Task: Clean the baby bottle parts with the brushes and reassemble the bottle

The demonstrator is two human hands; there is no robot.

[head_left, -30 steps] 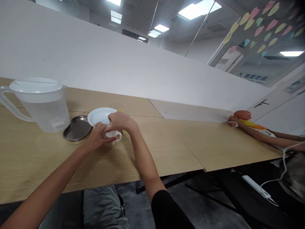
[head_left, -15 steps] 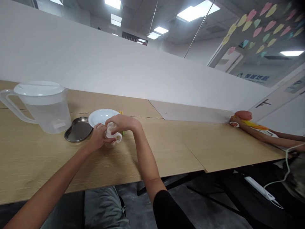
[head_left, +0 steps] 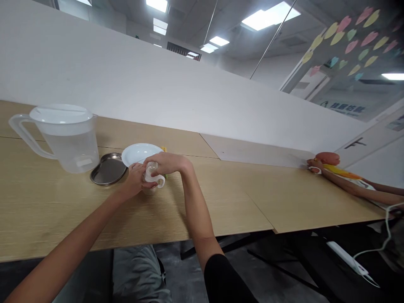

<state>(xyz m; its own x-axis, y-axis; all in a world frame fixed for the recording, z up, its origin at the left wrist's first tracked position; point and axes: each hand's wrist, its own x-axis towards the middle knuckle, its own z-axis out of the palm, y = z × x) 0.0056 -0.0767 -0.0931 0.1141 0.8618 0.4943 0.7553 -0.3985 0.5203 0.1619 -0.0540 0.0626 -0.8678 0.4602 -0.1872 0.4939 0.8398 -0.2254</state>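
A small clear baby bottle [head_left: 152, 169] with a white curved handle [head_left: 161, 181] stands upright between my hands, over the table in front of the white bowl. My left hand [head_left: 135, 180] is wrapped round its left side. From above and the right, my right hand [head_left: 167, 162] curls its fingers round the upper part of the bottle. My fingers cover much of its body. The white bowl [head_left: 136, 152] lies just behind my hands, and something small and yellow [head_left: 163, 149] shows past its right rim, mostly hidden.
Left of my hands lies a kidney-shaped metal tray [head_left: 109, 170], with a lidded clear plastic pitcher [head_left: 71, 143] beyond it. At the far right, another person's hands hold a doll [head_left: 328, 158] on the table [head_left: 227, 198]. A white wall [head_left: 176, 101] runs behind.
The view has shifted slightly, so most things appear a little further right. Both hands stay around the bottle with almost the same grip.
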